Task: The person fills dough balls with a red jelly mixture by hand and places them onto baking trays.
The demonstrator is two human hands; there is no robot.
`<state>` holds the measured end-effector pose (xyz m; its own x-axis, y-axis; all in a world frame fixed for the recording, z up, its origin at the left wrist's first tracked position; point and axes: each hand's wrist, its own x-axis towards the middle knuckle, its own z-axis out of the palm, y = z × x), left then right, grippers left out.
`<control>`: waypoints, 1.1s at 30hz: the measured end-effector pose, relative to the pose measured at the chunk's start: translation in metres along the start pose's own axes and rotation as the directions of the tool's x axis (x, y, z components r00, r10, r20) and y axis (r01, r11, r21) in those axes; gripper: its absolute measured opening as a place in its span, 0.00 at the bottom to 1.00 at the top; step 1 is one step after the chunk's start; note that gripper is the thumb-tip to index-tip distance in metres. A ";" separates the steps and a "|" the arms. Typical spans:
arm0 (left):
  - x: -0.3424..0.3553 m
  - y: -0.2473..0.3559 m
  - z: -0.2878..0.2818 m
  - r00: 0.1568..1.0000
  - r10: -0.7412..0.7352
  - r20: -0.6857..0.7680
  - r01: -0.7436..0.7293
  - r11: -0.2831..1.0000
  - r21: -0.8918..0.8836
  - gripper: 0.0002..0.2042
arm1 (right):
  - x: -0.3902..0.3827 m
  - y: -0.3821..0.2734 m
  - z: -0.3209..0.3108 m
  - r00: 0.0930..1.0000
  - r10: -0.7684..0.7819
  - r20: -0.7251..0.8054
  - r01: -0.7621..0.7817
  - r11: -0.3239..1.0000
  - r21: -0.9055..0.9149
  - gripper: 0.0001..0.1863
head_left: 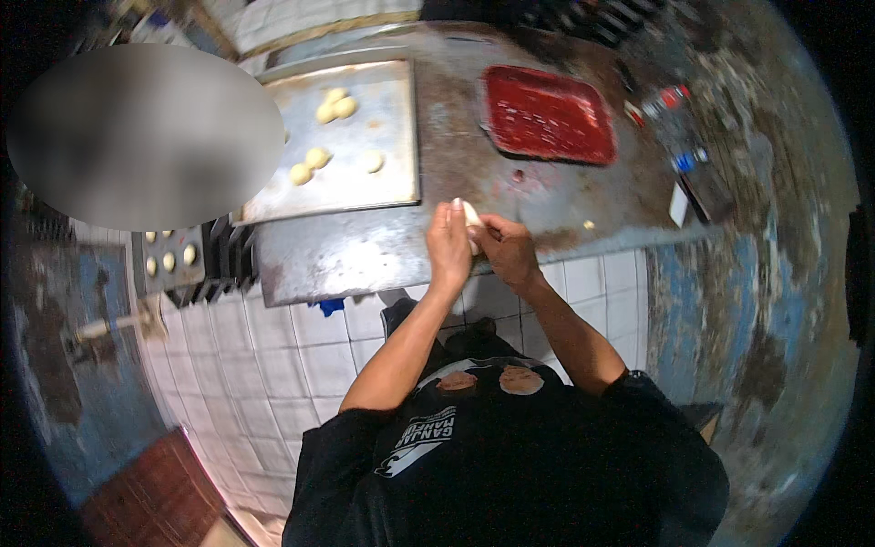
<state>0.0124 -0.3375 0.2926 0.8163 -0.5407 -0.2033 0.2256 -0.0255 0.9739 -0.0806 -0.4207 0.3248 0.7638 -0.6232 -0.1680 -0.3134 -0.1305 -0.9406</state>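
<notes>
A pale piece of dough (471, 217) is between my two hands, over the near edge of the metal table (355, 246). My left hand (446, 251) is closed along one side of the dough, fingers pointing up and away. My right hand (512, 253) has its fingers bent and pressed against the other side. Both palms hide much of the dough. To the left, a large metal baking tray (374, 100) carries several round dough balls (316, 158). Beyond my right hand lies a shallow red tray (551, 114) with pale specks on its surface.
A small pale crumb (589, 224) lies right of my hands. Farther right are a red-capped clear bottle (670, 98), a blue-capped item (685, 162) and a white card (678, 204). At left, a rack holds a tray (173, 260) of dough pieces. A grey blurred oval covers the upper left.
</notes>
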 end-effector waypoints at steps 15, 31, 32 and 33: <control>-0.101 -0.095 0.063 0.866 -0.363 0.343 0.274 0.919 0.283 0.19 | -0.094 0.069 -0.113 0.956 -0.293 0.023 0.281 0.890 -0.360 0.11; 0.057 0.009 0.042 0.905 -0.229 0.358 0.257 0.966 -0.031 0.25 | 0.097 0.176 -0.075 0.992 0.071 -0.108 -0.129 0.573 -0.809 0.10; 0.068 0.012 0.041 0.907 -0.209 0.366 0.225 0.974 -0.001 0.25 | 0.096 0.183 -0.071 0.995 0.023 -0.099 -0.097 0.505 -0.857 0.09; 0.081 0.012 0.041 0.909 -0.188 0.371 0.194 0.981 0.023 0.25 | 0.091 0.174 -0.072 1.000 -0.026 0.002 0.013 0.414 -0.910 0.11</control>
<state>0.0592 -0.4158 0.2924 0.5023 -0.7991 -0.3304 0.3673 -0.1487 0.9181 -0.1067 -0.5556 0.1676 0.7729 -0.6179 -0.1440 -0.6336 -0.7638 -0.1233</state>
